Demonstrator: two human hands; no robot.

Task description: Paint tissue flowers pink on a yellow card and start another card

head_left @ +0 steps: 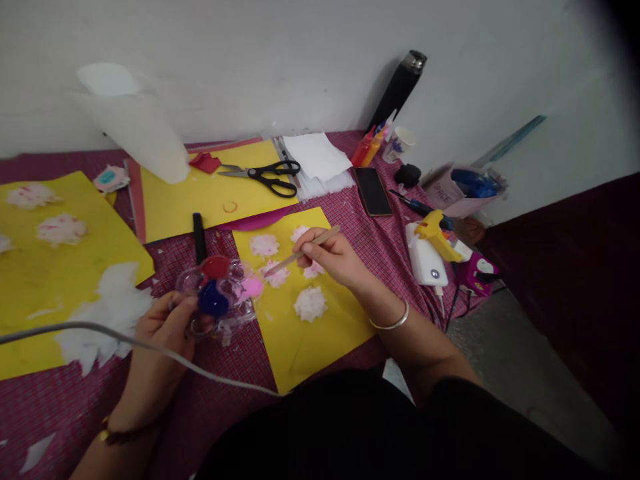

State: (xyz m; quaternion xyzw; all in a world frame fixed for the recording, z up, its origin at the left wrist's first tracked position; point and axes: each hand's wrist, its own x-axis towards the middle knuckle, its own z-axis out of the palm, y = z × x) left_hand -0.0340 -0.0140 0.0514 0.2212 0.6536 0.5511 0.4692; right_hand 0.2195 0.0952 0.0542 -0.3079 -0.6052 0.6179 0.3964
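My left hand [167, 327] grips a clear plastic paint palette [243, 310] by its near left edge, with thumb on top. Red, dark blue and pink paint fill some of its wells. In my right hand [333, 257] a thin wooden stick [295, 257] is pinched between thumb and fingers. The stick's lower tip is at a white paper flower with pink marks [276, 275]; whether it touches cannot be made out. Several such flowers, including a paler one [311, 304], lie on a yellow sheet [295, 353] beneath my right hand.
Black-handled scissors [270, 175] rest on another yellow sheet. White paper [317, 157], a phone [373, 191], paint bottles [367, 147] and a black flask [400, 87] stand or lie farther back. A grey cable [175, 360] crosses above my left wrist. A white power bank [425, 257] lies right.
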